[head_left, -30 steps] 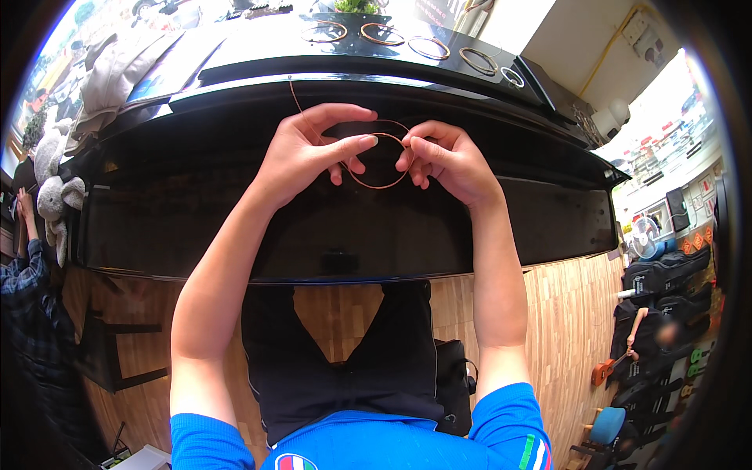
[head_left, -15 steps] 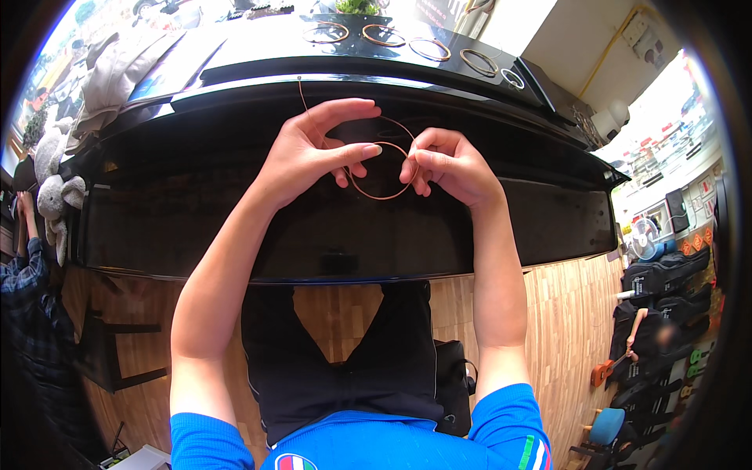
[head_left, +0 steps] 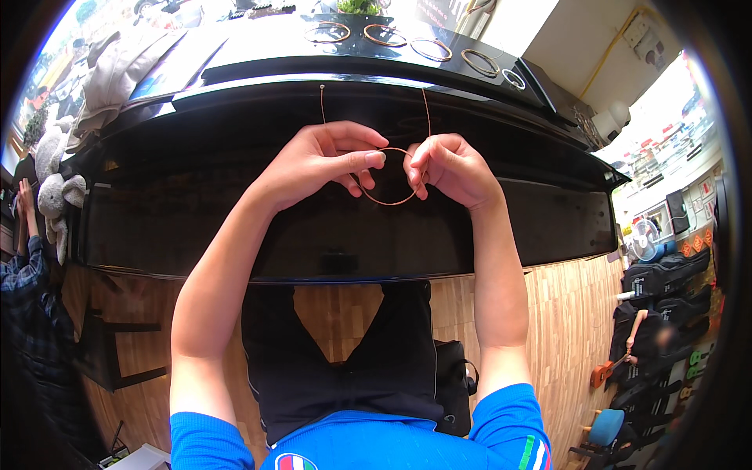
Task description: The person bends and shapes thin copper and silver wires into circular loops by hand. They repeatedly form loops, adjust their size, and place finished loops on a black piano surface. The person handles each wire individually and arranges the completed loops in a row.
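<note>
A thin copper-coloured guitar string (head_left: 389,204) is bent into a loop between my hands, above a glossy black surface. My left hand (head_left: 333,163) pinches the loop's left side between thumb and fingers. On the loop's right side my right hand (head_left: 450,168) grips it with thumb and index finger. One end of the string, tipped with a small ball, sticks up beyond my left hand; the other stretch rises past my right fingers. My fingers hide parts of the loop.
Several coiled strings (head_left: 431,49) lie in a row on the black ledge (head_left: 376,59) at the back. A grey plush toy (head_left: 53,192) hangs at the left end of the black piano-like body (head_left: 157,211). Another person (head_left: 638,333) at the right holds a ukulele (head_left: 601,374).
The string's free stretch has sprung out of its curve and now points up beyond my right hand. My left fingers have closed down toward the thumb, and the ball end has shifted slightly right.
</note>
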Demonstrator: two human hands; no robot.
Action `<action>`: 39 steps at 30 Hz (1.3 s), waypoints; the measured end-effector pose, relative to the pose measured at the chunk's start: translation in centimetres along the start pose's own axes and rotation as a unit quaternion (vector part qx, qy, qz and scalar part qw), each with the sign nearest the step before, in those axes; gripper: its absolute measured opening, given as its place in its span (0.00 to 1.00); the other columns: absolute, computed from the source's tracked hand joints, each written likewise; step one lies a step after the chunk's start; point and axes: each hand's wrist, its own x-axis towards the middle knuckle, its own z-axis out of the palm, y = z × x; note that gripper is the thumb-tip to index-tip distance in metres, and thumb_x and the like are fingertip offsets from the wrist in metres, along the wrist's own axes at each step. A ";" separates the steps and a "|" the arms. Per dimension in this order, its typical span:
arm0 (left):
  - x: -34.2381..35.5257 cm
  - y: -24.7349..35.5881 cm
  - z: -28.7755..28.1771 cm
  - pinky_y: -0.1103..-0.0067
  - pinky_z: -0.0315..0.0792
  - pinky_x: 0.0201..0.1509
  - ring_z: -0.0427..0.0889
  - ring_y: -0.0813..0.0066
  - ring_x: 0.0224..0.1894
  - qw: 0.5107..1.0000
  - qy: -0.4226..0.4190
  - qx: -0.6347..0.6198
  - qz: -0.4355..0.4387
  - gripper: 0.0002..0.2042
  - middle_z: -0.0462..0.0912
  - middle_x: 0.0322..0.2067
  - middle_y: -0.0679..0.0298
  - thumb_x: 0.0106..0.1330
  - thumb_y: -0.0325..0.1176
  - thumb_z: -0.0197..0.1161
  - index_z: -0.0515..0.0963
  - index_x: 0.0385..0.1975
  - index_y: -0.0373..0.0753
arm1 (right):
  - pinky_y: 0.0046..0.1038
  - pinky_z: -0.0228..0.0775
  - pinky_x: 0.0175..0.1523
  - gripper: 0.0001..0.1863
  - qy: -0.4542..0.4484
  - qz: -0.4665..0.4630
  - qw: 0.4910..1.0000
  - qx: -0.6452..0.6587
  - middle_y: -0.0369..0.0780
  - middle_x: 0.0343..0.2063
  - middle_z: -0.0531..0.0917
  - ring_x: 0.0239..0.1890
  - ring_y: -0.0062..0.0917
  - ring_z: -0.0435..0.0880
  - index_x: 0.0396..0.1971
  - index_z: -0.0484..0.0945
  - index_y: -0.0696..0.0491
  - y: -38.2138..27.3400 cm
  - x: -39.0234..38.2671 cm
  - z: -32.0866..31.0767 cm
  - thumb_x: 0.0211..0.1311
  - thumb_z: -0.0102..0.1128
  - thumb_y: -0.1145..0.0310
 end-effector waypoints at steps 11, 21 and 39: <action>0.2 -0.5 -0.4 0.81 0.80 0.41 0.85 0.77 0.37 0.997 0.018 -0.077 0.026 0.17 0.85 0.39 0.60 0.66 0.33 0.68 0.76 0.52 0.35 | 0.26 0.74 0.33 0.30 0.063 0.021 0.996 0.062 0.41 0.28 0.83 0.26 0.24 0.81 0.48 0.80 0.57 -1.2 0.4 1.5 0.77 0.40 0.45; 0.2 -0.6 -0.4 0.81 0.79 0.43 0.85 0.77 0.37 0.996 0.014 -0.080 0.022 0.13 0.85 0.39 0.61 0.66 0.32 0.69 0.78 0.47 0.36 | 0.21 0.71 0.31 0.21 0.049 0.031 0.997 -0.044 0.35 0.25 0.78 0.24 0.17 0.76 0.40 0.80 0.56 -0.3 0.5 1.2 0.72 0.56 0.50; 0.2 -0.5 0.1 0.80 0.77 0.49 0.84 0.79 0.40 0.998 0.002 0.052 -0.018 0.22 0.84 0.35 0.64 0.60 0.41 0.73 0.79 0.48 0.32 | 0.17 0.60 0.25 0.17 0.219 0.042 0.941 -0.255 0.32 0.20 0.79 0.18 0.11 0.71 0.29 0.82 0.57 -0.1 1.6 2.6 0.65 0.68 0.56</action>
